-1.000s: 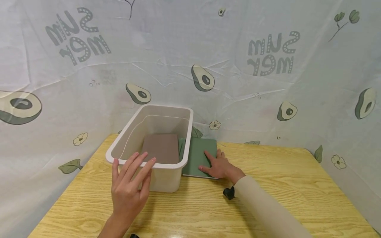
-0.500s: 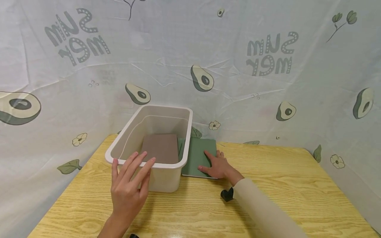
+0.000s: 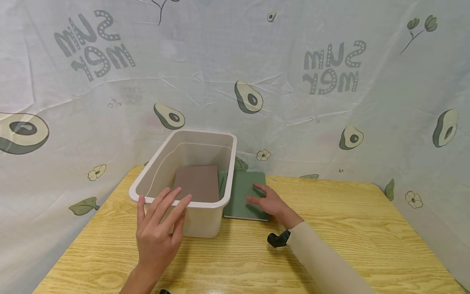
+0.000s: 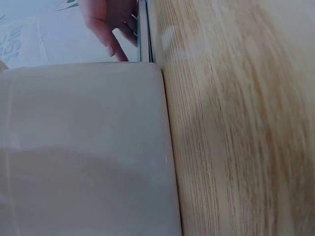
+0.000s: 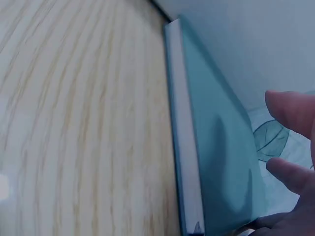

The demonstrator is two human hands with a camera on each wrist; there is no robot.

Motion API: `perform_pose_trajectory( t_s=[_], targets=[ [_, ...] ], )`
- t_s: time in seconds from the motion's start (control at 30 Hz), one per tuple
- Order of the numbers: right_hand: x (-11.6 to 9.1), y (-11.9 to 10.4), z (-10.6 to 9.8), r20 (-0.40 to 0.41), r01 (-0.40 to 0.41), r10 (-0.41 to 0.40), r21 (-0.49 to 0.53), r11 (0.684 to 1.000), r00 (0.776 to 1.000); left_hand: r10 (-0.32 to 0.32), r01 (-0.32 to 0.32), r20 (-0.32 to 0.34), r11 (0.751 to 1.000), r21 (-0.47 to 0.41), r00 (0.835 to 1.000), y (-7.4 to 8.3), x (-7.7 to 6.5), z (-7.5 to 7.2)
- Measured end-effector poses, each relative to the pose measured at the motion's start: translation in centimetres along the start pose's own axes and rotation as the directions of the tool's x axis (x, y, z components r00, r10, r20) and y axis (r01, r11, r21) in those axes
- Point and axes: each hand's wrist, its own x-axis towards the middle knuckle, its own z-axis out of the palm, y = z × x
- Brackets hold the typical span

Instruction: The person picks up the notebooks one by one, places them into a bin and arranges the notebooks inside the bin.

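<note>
A pale plastic bin [image 3: 205,222] stands at the left of the wooden table. My left hand [image 3: 158,232] rests its spread fingers on the bin's near rim. Inside lies a brown notebook [image 3: 198,183], partly over a green one [image 3: 222,179]. Another green notebook [image 3: 240,198] lies flat against the bin's right side. Over its right part is my right hand [image 3: 273,204], thumb and forefinger spread apart. In the right wrist view, thumb and forefinger stand off the green cover [image 5: 216,147]; the lower fingers are near its edge, and their contact is unclear.
A patterned cloth [image 3: 293,134] hangs behind and beside the table [image 3: 349,212]. A small black device [image 3: 278,239] shows at my right wrist, by the sleeve [image 3: 319,253]. Bare wood extends to the right of the green notebook.
My right thumb and forefinger have lifted off the green notebook's cover. The left hand stays on the bin's rim, and bin and notebooks have not moved on the table.
</note>
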Motion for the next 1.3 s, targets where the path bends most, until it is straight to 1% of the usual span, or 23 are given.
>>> perform_pose_trajectory(
  t_s=[0.17,0.27,0.33,0.43,0.47,0.57,0.6,0.67,0.73,0.8,0.83,0.93,1.03,1.17,1.3],
  targets=[
    [0.0,0.2,-0.2,-0.01,-0.022,0.024,0.15,0.988,1.0,-0.005,0.005,0.008,1.0,-0.004,1.0,0.0,-0.1,-0.1],
    [-0.2,0.1,-0.5,-0.02,-0.035,0.041,0.24,0.97,0.999,-0.005,0.005,0.011,1.0,-0.005,1.0,0.0,-0.1,-0.1],
    [-0.4,-0.1,-0.8,-0.017,-0.044,0.052,0.311,0.949,0.998,-0.003,0.003,0.011,1.0,-0.004,1.0,0.0,-0.1,-0.1],
    [-0.4,-0.1,-1.2,-0.01,-0.047,0.056,0.42,0.906,0.998,-0.001,0.001,0.009,1.0,-0.002,1.0,0.0,0.0,-0.1],
    [-0.4,-0.1,-1.4,-0.001,-0.051,0.057,0.458,0.887,0.998,-0.002,0.002,0.009,1.0,-0.001,1.0,-0.1,0.0,-0.1],
    [-0.4,0.0,-1.8,0.034,-0.046,0.033,0.565,0.824,0.999,-0.004,0.004,0.008,1.0,-0.001,1.0,-0.1,0.0,-0.2],
    [-0.4,0.1,-2.0,0.047,-0.048,0.025,0.601,0.798,0.999,-0.004,0.004,0.007,1.0,-0.001,1.0,-0.1,0.0,-0.2],
    [-0.5,0.2,-2.3,0.074,-0.064,0.019,0.665,0.744,0.997,-0.003,0.003,0.006,1.0,-0.002,1.0,-0.1,-0.1,-0.2],
    [-0.6,0.4,-2.7,0.093,-0.08,0.02,0.71,0.7,0.995,-0.001,0.001,0.003,1.0,-0.003,1.0,-0.1,0.0,-0.2],
    [-0.7,0.6,-3.0,0.106,-0.105,0.04,0.733,0.672,0.994,0.001,-0.001,0.001,1.0,-0.004,1.0,-0.1,0.0,-0.2],
    [-0.7,0.7,-3.2,0.112,-0.114,0.046,0.738,0.665,0.993,0.003,-0.003,0.001,1.0,-0.004,1.0,-0.1,0.0,-0.2],
    [-0.8,0.9,-3.6,0.125,-0.123,0.045,0.741,0.66,0.991,0.005,-0.005,-0.002,1.0,-0.002,1.0,-0.1,0.0,-0.2],
    [-0.8,1.1,-3.8,0.138,-0.12,0.025,0.738,0.664,0.99,0.008,-0.008,-0.006,1.0,-0.001,1.0,-0.1,0.1,-0.2],
    [-0.9,1.0,-3.7,0.15,-0.114,0.006,0.721,0.683,0.989,0.01,-0.01,-0.012,1.0,-0.002,1.0,-0.1,0.1,-0.1],
    [-0.8,0.9,-3.6,0.153,-0.114,0.008,0.7,0.705,0.988,0.012,-0.012,-0.01,1.0,-0.003,1.0,0.0,0.1,-0.1]
  ],
)
